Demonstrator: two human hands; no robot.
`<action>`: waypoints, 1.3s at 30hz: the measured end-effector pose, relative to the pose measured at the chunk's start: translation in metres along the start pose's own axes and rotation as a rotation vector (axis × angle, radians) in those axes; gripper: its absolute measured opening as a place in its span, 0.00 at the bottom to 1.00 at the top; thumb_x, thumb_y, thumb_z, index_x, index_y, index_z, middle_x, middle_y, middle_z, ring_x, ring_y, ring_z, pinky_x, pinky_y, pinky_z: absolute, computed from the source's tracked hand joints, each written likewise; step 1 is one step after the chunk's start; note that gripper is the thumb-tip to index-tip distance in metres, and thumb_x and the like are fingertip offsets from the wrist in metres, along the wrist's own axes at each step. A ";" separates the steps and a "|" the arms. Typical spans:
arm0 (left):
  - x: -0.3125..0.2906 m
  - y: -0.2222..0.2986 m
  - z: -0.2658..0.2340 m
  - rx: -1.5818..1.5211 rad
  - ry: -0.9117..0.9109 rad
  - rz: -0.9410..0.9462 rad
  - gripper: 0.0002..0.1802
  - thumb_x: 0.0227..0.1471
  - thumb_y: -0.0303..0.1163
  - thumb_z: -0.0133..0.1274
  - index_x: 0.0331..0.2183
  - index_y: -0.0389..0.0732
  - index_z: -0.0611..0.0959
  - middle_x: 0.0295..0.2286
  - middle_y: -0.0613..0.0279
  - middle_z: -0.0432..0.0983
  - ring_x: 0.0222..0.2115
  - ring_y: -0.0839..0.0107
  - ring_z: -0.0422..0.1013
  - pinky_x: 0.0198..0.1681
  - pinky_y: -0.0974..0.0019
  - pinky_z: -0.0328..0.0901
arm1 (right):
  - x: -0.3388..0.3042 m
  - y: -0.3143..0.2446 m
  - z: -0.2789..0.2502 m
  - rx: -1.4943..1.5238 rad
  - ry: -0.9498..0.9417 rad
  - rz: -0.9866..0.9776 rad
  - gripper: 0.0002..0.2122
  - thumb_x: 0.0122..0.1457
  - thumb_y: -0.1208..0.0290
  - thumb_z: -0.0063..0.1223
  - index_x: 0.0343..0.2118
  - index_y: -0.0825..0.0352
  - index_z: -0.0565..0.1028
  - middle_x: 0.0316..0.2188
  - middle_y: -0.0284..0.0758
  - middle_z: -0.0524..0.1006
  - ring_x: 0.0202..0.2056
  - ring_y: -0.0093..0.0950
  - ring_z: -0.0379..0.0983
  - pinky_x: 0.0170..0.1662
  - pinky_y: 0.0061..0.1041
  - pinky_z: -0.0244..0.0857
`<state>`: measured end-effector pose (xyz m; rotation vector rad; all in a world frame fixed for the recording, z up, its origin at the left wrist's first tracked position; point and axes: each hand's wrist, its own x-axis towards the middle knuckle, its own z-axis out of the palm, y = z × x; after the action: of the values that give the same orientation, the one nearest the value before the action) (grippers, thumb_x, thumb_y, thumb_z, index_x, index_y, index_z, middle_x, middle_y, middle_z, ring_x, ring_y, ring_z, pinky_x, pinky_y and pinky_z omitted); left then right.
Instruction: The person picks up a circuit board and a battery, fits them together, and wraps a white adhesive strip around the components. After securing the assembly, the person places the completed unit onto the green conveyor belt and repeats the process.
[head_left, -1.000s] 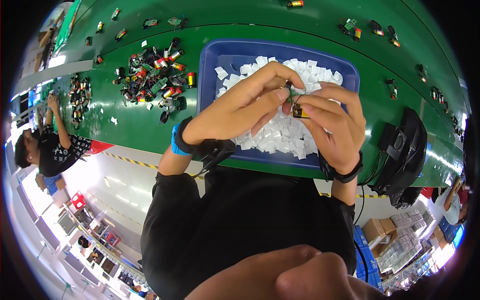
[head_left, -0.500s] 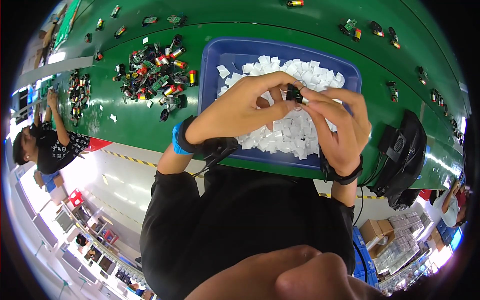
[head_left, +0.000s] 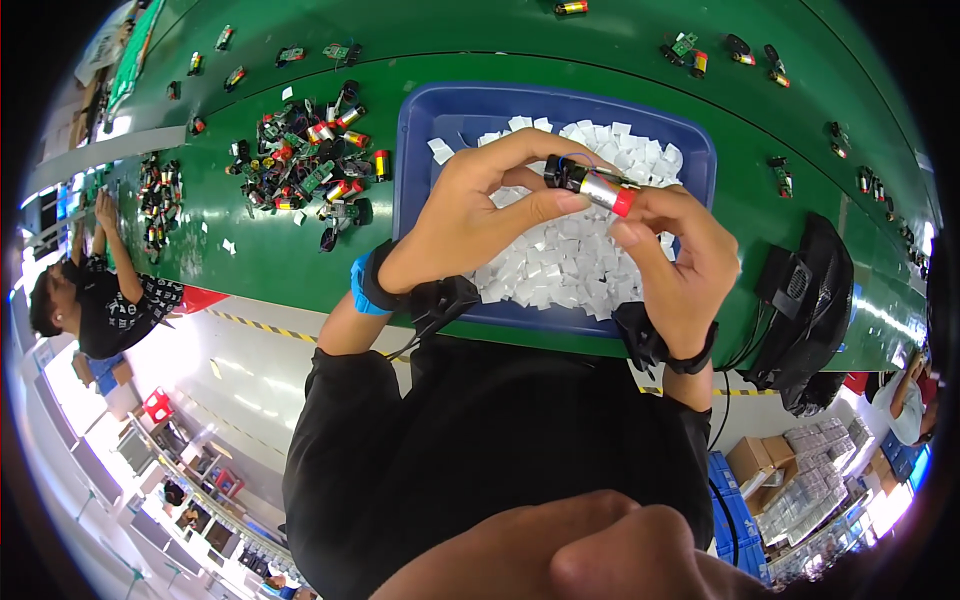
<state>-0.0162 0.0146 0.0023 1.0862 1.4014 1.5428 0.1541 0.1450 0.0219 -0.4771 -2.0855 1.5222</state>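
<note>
Head view, silver cylinder (head_left: 602, 189), long axis slanted, red end (head_left: 623, 204) lower right

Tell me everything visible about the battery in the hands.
The battery is a silver cylinder with a yellowish patch and a red end; a black part sits at its other end, and a thin wire arcs over it. It slants above the tray, red end to the right and nearer the person. The left hand pinches it near the black part; the right hand is at the red end, contact unclear.
</note>
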 end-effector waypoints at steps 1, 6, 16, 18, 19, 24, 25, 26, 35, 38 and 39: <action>-0.001 0.000 0.001 0.045 0.012 0.027 0.19 0.55 0.22 0.59 0.49 0.33 0.78 0.47 0.53 0.77 0.41 0.68 0.76 0.43 0.66 0.73 | 0.001 0.003 0.003 0.008 0.017 -0.004 0.09 0.55 0.81 0.63 0.38 0.76 0.78 0.28 0.38 0.80 0.28 0.22 0.75 0.30 0.19 0.69; -0.001 0.002 -0.001 0.288 0.017 0.135 0.20 0.50 0.22 0.63 0.47 0.33 0.81 0.43 0.52 0.80 0.40 0.67 0.77 0.42 0.65 0.72 | 0.001 0.001 0.008 0.152 0.044 0.143 0.07 0.59 0.81 0.59 0.38 0.78 0.78 0.25 0.38 0.79 0.23 0.21 0.75 0.27 0.18 0.68; 0.003 0.003 0.000 0.540 0.042 0.422 0.21 0.44 0.21 0.66 0.44 0.33 0.83 0.39 0.53 0.83 0.35 0.62 0.78 0.39 0.66 0.71 | -0.002 0.008 0.009 0.270 0.008 0.183 0.05 0.60 0.81 0.58 0.37 0.78 0.78 0.23 0.37 0.79 0.21 0.21 0.75 0.25 0.18 0.68; 0.004 0.004 -0.002 0.609 0.032 0.510 0.21 0.44 0.21 0.66 0.43 0.33 0.82 0.38 0.55 0.83 0.35 0.61 0.78 0.39 0.66 0.71 | -0.004 0.010 0.011 0.270 0.027 0.207 0.05 0.60 0.82 0.58 0.36 0.78 0.78 0.22 0.37 0.79 0.21 0.21 0.74 0.24 0.18 0.68; 0.004 0.005 -0.002 0.609 0.033 0.511 0.21 0.44 0.21 0.66 0.43 0.33 0.82 0.38 0.55 0.83 0.35 0.61 0.78 0.39 0.66 0.71 | -0.004 0.011 0.012 0.270 0.036 0.219 0.04 0.60 0.82 0.59 0.36 0.78 0.78 0.22 0.37 0.78 0.21 0.21 0.74 0.24 0.19 0.68; 0.001 0.009 0.006 0.503 0.051 0.276 0.18 0.46 0.22 0.66 0.42 0.35 0.82 0.38 0.57 0.82 0.35 0.66 0.78 0.37 0.68 0.72 | 0.001 0.010 0.007 0.231 -0.006 0.222 0.04 0.61 0.80 0.58 0.35 0.77 0.78 0.22 0.37 0.78 0.21 0.21 0.74 0.25 0.18 0.68; 0.001 0.007 0.008 0.467 0.083 0.253 0.18 0.47 0.22 0.65 0.42 0.35 0.82 0.37 0.57 0.82 0.35 0.67 0.78 0.36 0.68 0.72 | 0.002 0.010 0.008 0.247 -0.005 0.232 0.05 0.61 0.80 0.58 0.36 0.77 0.78 0.22 0.37 0.78 0.21 0.21 0.74 0.25 0.18 0.68; 0.000 0.007 0.009 0.431 0.114 0.229 0.17 0.47 0.23 0.65 0.42 0.35 0.82 0.37 0.57 0.82 0.35 0.68 0.78 0.35 0.69 0.72 | 0.003 0.010 0.009 0.264 -0.003 0.242 0.05 0.61 0.79 0.58 0.36 0.77 0.78 0.23 0.37 0.78 0.22 0.21 0.74 0.26 0.18 0.68; 0.063 0.012 -0.052 0.431 -0.038 -0.168 0.12 0.56 0.27 0.59 0.43 0.36 0.80 0.39 0.59 0.79 0.37 0.74 0.77 0.32 0.72 0.73 | 0.004 0.007 0.007 0.227 -0.045 0.226 0.10 0.62 0.77 0.56 0.46 0.71 0.77 0.30 0.32 0.78 0.26 0.18 0.72 0.30 0.18 0.69; 0.108 -0.011 -0.096 0.940 0.150 0.271 0.25 0.61 0.50 0.52 0.38 0.33 0.80 0.31 0.48 0.81 0.33 0.46 0.75 0.40 0.45 0.68 | 0.003 0.007 0.005 0.196 -0.087 0.192 0.11 0.62 0.78 0.56 0.48 0.69 0.76 0.31 0.30 0.78 0.26 0.17 0.73 0.30 0.17 0.69; 0.121 -0.031 -0.111 1.309 0.283 0.532 0.26 0.62 0.51 0.50 0.37 0.33 0.81 0.30 0.46 0.81 0.34 0.44 0.75 0.41 0.43 0.67 | 0.004 0.008 0.006 0.177 -0.110 0.180 0.12 0.62 0.78 0.56 0.48 0.68 0.76 0.31 0.30 0.78 0.27 0.17 0.73 0.30 0.17 0.69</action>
<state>-0.1617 0.0935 -0.0206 2.1707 2.5824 0.9815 0.1477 0.1449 0.0135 -0.5370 -2.0092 1.8572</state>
